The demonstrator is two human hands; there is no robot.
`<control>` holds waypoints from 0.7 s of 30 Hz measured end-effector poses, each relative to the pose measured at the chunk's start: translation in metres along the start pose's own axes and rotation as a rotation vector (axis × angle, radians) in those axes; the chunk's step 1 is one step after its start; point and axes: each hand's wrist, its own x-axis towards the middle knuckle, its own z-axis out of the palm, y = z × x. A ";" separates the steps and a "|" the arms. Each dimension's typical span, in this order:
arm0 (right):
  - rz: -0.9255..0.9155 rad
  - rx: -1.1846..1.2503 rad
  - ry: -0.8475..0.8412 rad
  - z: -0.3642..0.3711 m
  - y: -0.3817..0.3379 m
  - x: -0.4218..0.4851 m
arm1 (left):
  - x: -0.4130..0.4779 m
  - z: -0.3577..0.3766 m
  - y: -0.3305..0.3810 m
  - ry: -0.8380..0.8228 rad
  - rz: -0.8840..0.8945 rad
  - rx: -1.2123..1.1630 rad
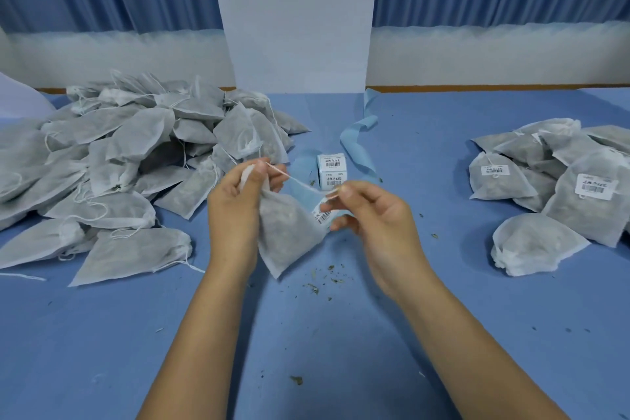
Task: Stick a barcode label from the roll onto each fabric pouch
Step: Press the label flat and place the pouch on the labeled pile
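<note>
On your far left lies the big heap of unlabelled pouches (pixel 112 160), spread over the blue bench (pixel 341 334). Your left hand (pixel 238 208) is clenched around the gathered neck of the fabric pouch (pixel 289 235) you are working on, which hangs just above the bench between your wrists. The drawstring (pixel 300 182) runs taut across to your right hand (pixel 371 218), whose thumb and forefinger pinch its end, while a barcode label (pixel 324 213) seems to be tucked under the lower fingers of that hand. Just behind stands the label roll (pixel 332 171), with its blue backing strip (pixel 358 143) trailing away. Pull the cord snug, then flatten the pouch face before pressing the label down, so that it sits straight like those on the finished pile (pixel 559 177) at your right.
</note>
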 end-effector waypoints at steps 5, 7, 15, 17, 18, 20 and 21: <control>-0.270 -0.608 -0.131 0.018 0.018 -0.014 | 0.004 -0.001 0.007 0.002 -0.148 -0.475; -0.234 -0.591 -0.152 0.017 0.021 -0.015 | 0.003 0.001 0.009 -0.017 -0.160 -0.583; -0.210 -0.388 0.015 0.010 0.021 -0.002 | -0.010 0.014 0.000 -0.234 -0.173 0.024; -0.183 -0.378 -0.030 0.007 0.020 0.000 | -0.014 0.018 -0.004 -0.169 -0.056 0.216; -0.169 -0.382 -0.042 0.006 0.021 0.001 | -0.012 0.018 -0.004 -0.101 0.010 0.254; -0.171 -0.494 0.022 -0.002 0.022 0.007 | -0.005 0.013 -0.005 0.048 0.138 0.317; -0.156 -0.595 0.055 -0.008 0.023 0.011 | -0.001 0.009 -0.006 0.108 0.222 0.359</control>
